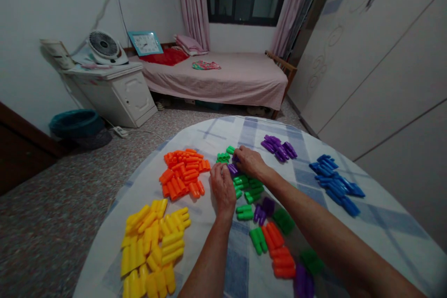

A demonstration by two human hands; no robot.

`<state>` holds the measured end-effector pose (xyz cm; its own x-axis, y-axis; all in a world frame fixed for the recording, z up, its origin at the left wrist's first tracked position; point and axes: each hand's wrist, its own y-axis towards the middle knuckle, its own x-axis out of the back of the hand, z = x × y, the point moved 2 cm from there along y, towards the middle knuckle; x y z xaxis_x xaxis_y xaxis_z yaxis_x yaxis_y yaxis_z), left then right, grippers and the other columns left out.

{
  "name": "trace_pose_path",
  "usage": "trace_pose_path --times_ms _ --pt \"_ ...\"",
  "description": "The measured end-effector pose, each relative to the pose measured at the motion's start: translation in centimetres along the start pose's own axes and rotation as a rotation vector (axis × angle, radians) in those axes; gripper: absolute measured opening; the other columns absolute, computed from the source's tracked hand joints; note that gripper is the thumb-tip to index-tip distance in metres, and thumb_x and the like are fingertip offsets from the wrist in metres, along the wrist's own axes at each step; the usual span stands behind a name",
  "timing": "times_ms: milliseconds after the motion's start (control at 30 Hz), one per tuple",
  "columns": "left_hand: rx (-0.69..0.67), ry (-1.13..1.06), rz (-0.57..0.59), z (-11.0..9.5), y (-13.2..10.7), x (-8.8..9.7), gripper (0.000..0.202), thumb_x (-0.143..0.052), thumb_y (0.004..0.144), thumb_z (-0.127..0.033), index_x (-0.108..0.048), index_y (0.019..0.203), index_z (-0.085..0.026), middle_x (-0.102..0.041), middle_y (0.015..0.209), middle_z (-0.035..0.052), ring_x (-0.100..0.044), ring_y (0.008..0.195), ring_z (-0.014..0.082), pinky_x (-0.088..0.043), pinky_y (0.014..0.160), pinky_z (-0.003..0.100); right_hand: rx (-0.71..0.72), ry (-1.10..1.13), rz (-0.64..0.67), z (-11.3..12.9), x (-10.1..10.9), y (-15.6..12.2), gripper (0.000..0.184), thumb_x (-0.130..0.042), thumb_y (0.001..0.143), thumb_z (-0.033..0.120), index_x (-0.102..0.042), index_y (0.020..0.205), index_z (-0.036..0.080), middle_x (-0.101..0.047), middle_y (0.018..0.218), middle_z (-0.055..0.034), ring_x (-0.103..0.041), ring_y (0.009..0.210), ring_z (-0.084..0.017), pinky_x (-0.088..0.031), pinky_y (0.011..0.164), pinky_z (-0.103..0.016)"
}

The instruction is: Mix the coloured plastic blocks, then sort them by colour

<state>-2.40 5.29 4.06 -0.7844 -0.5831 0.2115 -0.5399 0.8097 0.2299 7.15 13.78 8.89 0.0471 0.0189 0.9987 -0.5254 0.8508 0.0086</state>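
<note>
Bullet-shaped plastic building blocks lie in colour groups on the table. My right hand (249,162) is closed over the middle group, its fingertips pinching a purple block, mostly hidden by the fingers. My left hand (223,187) lies with its fingers extended along the left side of the same group, close to another purple block (232,169); whether it touches that block I cannot tell. Green blocks (253,194) sit under and around both hands, with a small green cluster (222,158) beyond the left fingertips. Nearer me are mixed green, purple and orange-red blocks (282,260), partly behind my right forearm.
Orange blocks (181,172) and yellow blocks (148,247) are heaped on the left. Purple blocks (279,148) and blue blocks (337,184) lie on the right. A checked cloth (237,260) covers the round table. Beyond stand a bed (240,77) and a white cabinet (132,98).
</note>
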Motion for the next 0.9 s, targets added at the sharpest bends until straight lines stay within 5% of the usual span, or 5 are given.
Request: trace_pose_path --times_ms 233,433,600,767,900 --pt "0.019 0.001 0.019 -0.1 0.0 0.0 0.034 -0.031 0.094 -0.036 -0.059 0.098 -0.019 -0.057 0.113 0.0115 -0.050 0.113 0.0224 -0.036 0.103 0.039 -0.032 0.044 -0.067 -1.2 -0.7 -0.4 0.025 -0.045 0.085 0.021 -0.055 0.108 0.021 -0.057 0.107 -0.0067 -0.058 0.083 -0.016 -0.039 0.066 -0.025" --pt "0.003 0.007 0.008 -0.3 0.0 0.0 0.033 -0.030 0.094 -0.034 -0.058 0.097 -0.017 -0.058 0.110 0.0113 -0.051 0.111 0.0215 -0.036 0.103 0.039 -0.221 -0.011 -0.273 -6.5 0.4 0.2 0.024 -0.048 0.086 0.021 -0.055 0.109 0.020 -0.055 0.110 -0.0078 -0.057 0.081 -0.016 -0.037 0.063 -0.024" --pt "0.029 -0.003 -0.015 -0.3 -0.1 0.2 0.032 -0.032 0.093 -0.035 -0.057 0.102 -0.017 -0.059 0.109 0.0110 -0.053 0.107 0.0209 -0.039 0.100 0.037 -0.247 -0.165 -0.207 -9.4 0.1 0.5 0.021 -0.047 0.088 0.021 -0.059 0.104 0.017 -0.057 0.103 -0.0106 -0.057 0.085 -0.020 -0.036 0.062 -0.027" --pt "0.153 -0.036 -0.115 -0.1 -0.2 0.6 0.034 -0.035 0.092 -0.036 -0.052 0.115 -0.017 -0.058 0.119 0.0126 -0.053 0.113 0.0202 -0.040 0.099 0.034 -0.199 -0.165 -0.252 -7.0 0.2 -0.4 0.021 -0.045 0.089 0.021 -0.061 0.102 0.015 -0.057 0.108 -0.0134 -0.051 0.104 -0.026 -0.038 0.079 -0.032" --pt "0.197 -0.121 -0.105 0.2 -0.1 0.5 0.038 -0.035 0.093 -0.039 -0.048 0.120 -0.016 -0.056 0.124 0.0142 -0.054 0.116 0.0191 -0.042 0.098 0.031 -0.024 0.117 -0.173 -2.6 0.1 -1.6 0.027 -0.046 0.091 0.033 -0.059 0.110 0.019 -0.059 0.109 -0.0074 -0.056 0.093 -0.018 -0.040 0.078 -0.028"
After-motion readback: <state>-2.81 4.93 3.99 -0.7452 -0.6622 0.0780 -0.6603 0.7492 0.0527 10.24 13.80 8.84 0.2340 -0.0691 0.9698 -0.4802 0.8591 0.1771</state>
